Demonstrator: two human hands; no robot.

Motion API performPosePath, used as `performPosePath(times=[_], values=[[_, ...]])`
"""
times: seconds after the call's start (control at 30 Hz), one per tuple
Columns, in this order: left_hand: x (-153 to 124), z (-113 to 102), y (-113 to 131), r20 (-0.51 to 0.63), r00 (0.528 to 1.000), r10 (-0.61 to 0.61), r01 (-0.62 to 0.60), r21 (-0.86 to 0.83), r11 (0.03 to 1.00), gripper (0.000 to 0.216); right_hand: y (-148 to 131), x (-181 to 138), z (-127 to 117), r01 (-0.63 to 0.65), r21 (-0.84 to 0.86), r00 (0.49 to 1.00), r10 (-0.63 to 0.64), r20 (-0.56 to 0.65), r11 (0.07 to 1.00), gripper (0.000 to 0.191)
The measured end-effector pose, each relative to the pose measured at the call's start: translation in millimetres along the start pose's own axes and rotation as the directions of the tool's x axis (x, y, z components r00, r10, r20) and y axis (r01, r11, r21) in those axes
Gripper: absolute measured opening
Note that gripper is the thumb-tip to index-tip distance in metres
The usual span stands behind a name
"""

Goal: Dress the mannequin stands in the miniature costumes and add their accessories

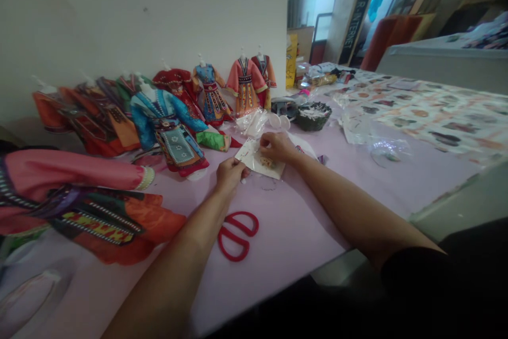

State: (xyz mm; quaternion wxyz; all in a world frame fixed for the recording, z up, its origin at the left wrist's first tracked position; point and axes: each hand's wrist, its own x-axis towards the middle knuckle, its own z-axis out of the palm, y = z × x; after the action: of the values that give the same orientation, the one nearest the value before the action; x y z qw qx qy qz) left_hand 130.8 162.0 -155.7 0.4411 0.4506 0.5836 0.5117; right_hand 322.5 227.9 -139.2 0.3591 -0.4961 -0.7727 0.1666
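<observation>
Between my hands is a cream card (273, 171) with small marks, in what looks like a clear plastic sleeve, and a small brownish patch on it. My left hand (230, 173) pinches its left edge. Above the card, my right hand (274, 146) has its fingertips pressed together; whatever they hold is too small to make out. A pair of scissors with red handles (249, 215) lies on the table nearer to me, its blades hidden by my left forearm. Just beyond my left hand is a green packet (212, 140).
Doll-sized robes, including a blue one (169, 103) and a pink one (245, 75), stand along the wall. A larger pink-and-orange robe (130, 217) lies at left. A dark basket (314, 119) and clear plastic bags (254, 122) are behind my hands. A patterned cloth (424, 97) covers the far right.
</observation>
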Motion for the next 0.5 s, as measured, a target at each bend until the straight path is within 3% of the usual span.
performPosePath(times=[0.17, 0.37, 0.5], values=[[0.4, -1.5, 2.7, -0.001, 0.999, -0.037, 0.037, 0.014, 0.999, 0.008, 20.2, 5.8, -27.0, -0.135, 0.153, 0.984, 0.15, -0.092, 0.979, 0.004], [3.1, -0.8, 2.9, -0.012, 1.0, -0.015, 0.016, 0.076, 0.997, 0.007, 0.2, 2.7, -41.2, -0.128, 0.435, 0.991, 0.131, 0.024, 0.891, 0.019], [4.0, -5.5, 8.5, -0.126, 0.984, 0.122, -0.094, 0.205, 0.974, 0.029, -15.6, -2.5, -37.0, -0.146, 0.661, 0.989, 0.103, 0.104, 0.736, 0.019]])
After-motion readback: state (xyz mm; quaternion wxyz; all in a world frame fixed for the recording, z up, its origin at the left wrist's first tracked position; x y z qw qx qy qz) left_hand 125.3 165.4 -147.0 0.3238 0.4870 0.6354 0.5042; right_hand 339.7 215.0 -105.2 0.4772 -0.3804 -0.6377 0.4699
